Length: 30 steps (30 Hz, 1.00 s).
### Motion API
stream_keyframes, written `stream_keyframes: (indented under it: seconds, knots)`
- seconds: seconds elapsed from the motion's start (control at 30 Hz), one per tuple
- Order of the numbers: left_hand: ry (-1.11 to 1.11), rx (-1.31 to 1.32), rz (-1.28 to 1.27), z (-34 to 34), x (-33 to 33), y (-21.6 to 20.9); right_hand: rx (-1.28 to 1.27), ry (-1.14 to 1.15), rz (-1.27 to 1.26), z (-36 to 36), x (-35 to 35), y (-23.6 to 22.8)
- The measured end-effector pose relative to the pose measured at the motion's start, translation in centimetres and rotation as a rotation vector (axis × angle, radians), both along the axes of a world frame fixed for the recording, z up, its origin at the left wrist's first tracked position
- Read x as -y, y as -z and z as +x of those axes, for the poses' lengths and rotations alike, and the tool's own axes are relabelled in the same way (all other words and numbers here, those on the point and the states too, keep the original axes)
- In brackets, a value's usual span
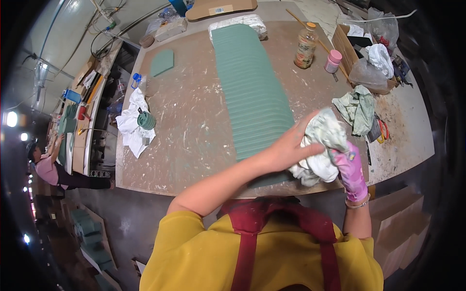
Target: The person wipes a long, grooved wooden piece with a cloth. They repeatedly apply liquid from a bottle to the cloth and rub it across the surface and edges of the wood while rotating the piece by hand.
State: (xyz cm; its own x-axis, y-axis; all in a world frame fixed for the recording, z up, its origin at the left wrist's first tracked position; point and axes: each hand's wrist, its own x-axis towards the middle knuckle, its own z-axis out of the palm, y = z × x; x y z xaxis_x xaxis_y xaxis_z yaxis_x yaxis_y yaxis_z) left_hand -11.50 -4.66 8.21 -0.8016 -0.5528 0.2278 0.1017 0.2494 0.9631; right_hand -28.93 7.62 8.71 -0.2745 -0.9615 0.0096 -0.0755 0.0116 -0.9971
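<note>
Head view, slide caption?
Bare left hand and pink-gloved right hand hold a crumpled white cloth near a ribbed green panel.

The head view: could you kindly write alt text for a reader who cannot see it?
A bare left hand and a pink-gloved right hand hold a crumpled, stained white cloth by the near end of a long, ridged green panel on a worn brown table. A bottle and a pink jar stand farther back.

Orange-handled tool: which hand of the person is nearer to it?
Right. The gloved right hand is left of the tool and closer to the person; the left hand is farther left, gripping the white cloth.
</note>
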Motion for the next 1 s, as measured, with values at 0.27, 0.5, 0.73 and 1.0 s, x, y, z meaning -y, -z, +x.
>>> stream_keyframes:
  seconds: [0.27,0.5,0.73,1.0]
  knots:
    - [-0.143,0.198,0.263,-4.0,-0.7,-1.5,0.238,-0.025,-0.019,-6.3,-0.1,5.3]
    - [0.105,0.51,-0.196,-7.8,2.4,-2.0,1.352,-0.005,0.085,-4.6,0.2,10.0]
    - [-0.488,0.36,-0.144,-9.4,18.0,1.3,1.33,-0.089,-0.07,-10.0,3.4,9.5]
    - [-0.721,0.261,-0.313,-18.2,24.0,6.1,-0.548,0.283,-0.181,-14.2,9.6,4.7]
